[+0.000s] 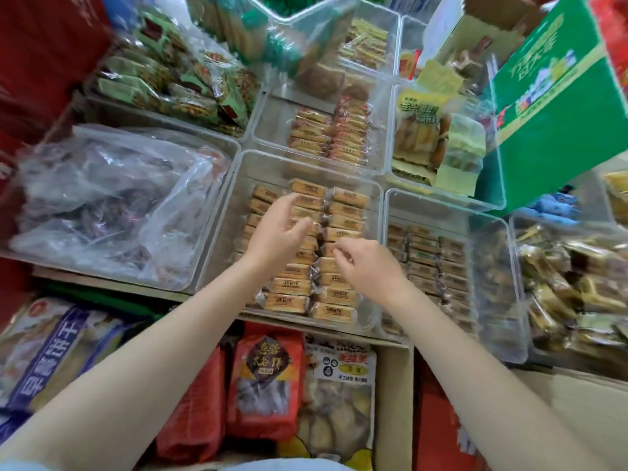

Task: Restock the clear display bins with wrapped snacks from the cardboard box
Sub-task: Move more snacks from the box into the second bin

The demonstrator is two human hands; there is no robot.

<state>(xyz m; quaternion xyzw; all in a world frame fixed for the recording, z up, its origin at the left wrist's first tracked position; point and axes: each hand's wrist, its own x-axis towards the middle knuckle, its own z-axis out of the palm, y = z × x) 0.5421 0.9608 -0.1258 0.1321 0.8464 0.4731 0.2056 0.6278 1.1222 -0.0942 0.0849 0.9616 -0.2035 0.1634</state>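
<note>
A clear display bin (372, 195) in the middle holds rows of tan wrapped snacks (343, 220). Both of my hands are over it. My left hand (277, 234) hovers above the middle row with fingers loosely curled, thumb raised and fingertips touching the wrappers. My right hand (368, 266) is over the right row, its curled fingertips at a wrapper's edge; whether it pinches the wrapper is unclear. Below the shelf edge stands a cardboard box (394, 385) with bagged snacks, a red bag (265, 382) among them.
Other clear bins surround the middle one: small brown packets (431, 260) to the right, orange packets (331, 134) behind, a crumpled plastic bag (112, 202) to the left. A green carton (550, 107) stands at the back right. Blue-labelled bags (44, 351) lie at the lower left.
</note>
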